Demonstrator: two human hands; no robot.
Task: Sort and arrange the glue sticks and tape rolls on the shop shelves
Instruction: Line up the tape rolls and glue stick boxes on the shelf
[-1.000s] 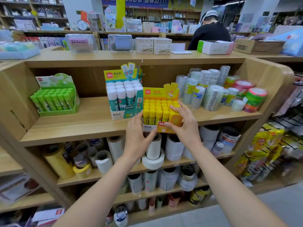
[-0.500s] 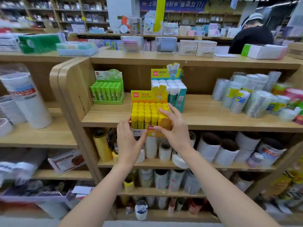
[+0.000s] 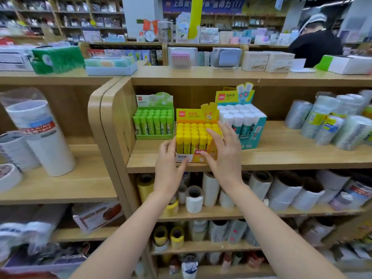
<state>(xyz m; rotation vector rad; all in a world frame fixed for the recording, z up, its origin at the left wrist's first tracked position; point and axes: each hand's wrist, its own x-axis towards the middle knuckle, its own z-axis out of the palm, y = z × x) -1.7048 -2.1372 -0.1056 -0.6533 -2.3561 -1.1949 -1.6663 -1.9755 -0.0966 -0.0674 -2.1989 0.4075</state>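
On the shelf [image 3: 281,158] three boxes of glue sticks stood in a row: the left box [image 3: 154,125], the middle box [image 3: 191,137] (set forward, at the front edge) and the right box [image 3: 246,125]. The left hand [image 3: 169,168] lay at the middle box's left side, the right hand [image 3: 223,156] before its right front corner. Tape rolls [image 3: 330,125] lay well to the right.
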